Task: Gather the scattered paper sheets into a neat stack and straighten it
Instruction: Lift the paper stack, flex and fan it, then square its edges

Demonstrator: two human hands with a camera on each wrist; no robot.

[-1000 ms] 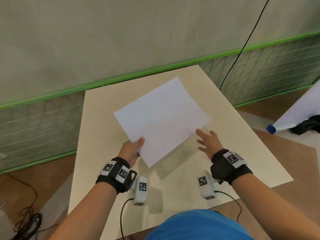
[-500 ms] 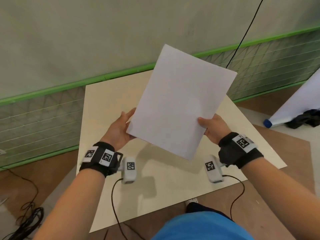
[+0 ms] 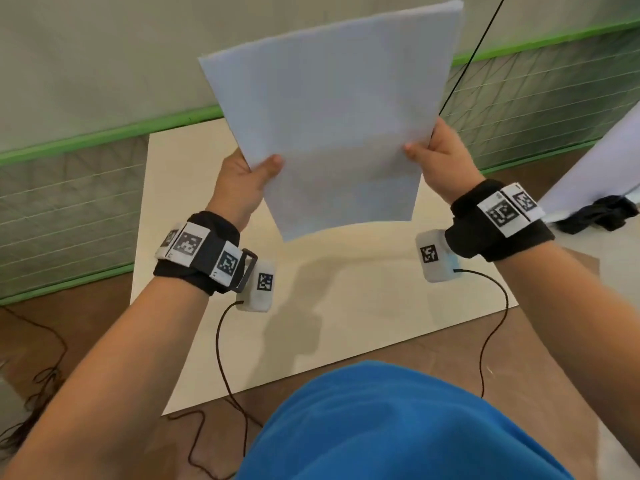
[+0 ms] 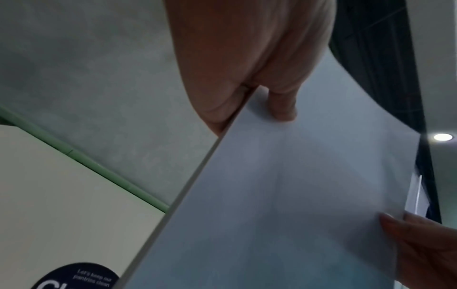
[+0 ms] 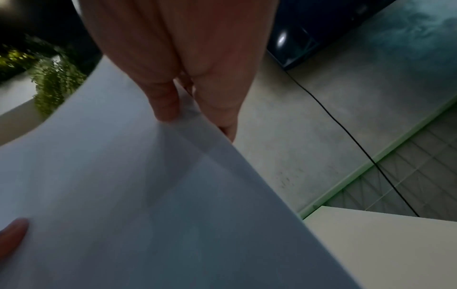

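Observation:
A stack of white paper sheets stands nearly upright in the air above the beige table, its lower edge clear of the tabletop. My left hand pinches the stack's left edge, thumb on the near face. My right hand pinches its right edge the same way. In the left wrist view the paper fills the frame under my left hand, with the other hand's thumb at the lower right. The right wrist view shows my right hand gripping the paper.
A wall with a green strip and netting runs behind the table. A black cable hangs down the wall at the right. A white roll and black cloth lie on the floor to the right.
The stack went from lying flat on the table under my left hand alone to being held by both hands, lifted and turned nearly upright, higher now than half a second ago.

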